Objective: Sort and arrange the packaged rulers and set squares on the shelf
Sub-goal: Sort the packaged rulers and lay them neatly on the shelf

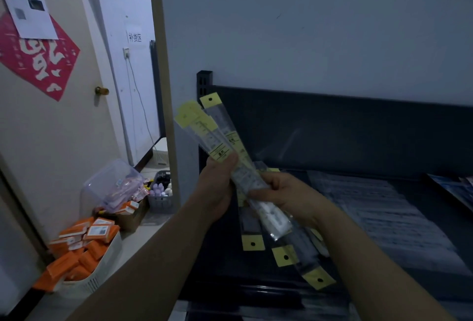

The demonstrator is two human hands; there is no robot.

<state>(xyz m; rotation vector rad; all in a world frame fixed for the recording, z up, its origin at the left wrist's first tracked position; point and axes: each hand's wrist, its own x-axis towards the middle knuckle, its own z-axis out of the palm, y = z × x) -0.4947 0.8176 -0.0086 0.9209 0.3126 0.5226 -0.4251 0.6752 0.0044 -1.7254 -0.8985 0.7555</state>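
My left hand (pixel 217 187) grips a fanned bundle of packaged rulers (pixel 217 131), clear sleeves with yellow header tabs pointing up and left. My right hand (pixel 284 196) pinches the lower part of the same bundle from the right. More packaged rulers (pixel 289 251) lie below my hands on the dark shelf (pixel 332 141), their yellow tabs toward me. A pile of clear-packed set squares or rulers (pixel 378 208) covers the shelf to the right.
A black shelf upright (pixel 203 82) stands at the back left. Left of the shelf, a white basket with orange boxes (pixel 84 249), a clear plastic box (pixel 115 185) and a grey basket (pixel 160 192) sit on a ledge. A door with a knob (pixel 101 90) is further left.
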